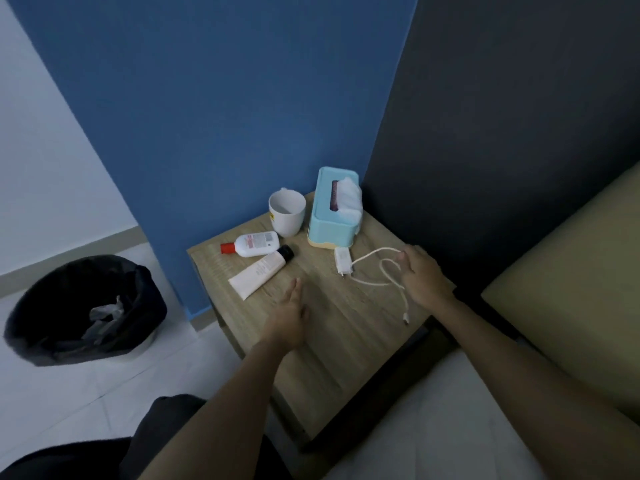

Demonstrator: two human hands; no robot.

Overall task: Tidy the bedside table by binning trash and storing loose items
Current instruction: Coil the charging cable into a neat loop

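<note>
On the wooden bedside table [332, 344] lie a white bottle with a red cap [252, 244], a cream tube with a black cap [260, 271], a white charger plug [343, 260] and its looped white cable [391, 284]. A white mug [287, 213] and a light blue tissue box [334, 209] stand at the back. My right hand [420, 277] rests over the cable's loops, fingers spread, touching it without a clear grip. My left hand [289, 317] hovers flat over the table's middle, just in front of the tube, holding nothing.
A black bin [83, 310] lined with a dark bag stands on the tiled floor to the left, with crumpled plastic inside. A blue wall runs behind the table. A bed with a beige headboard [568, 282] borders the table's right side.
</note>
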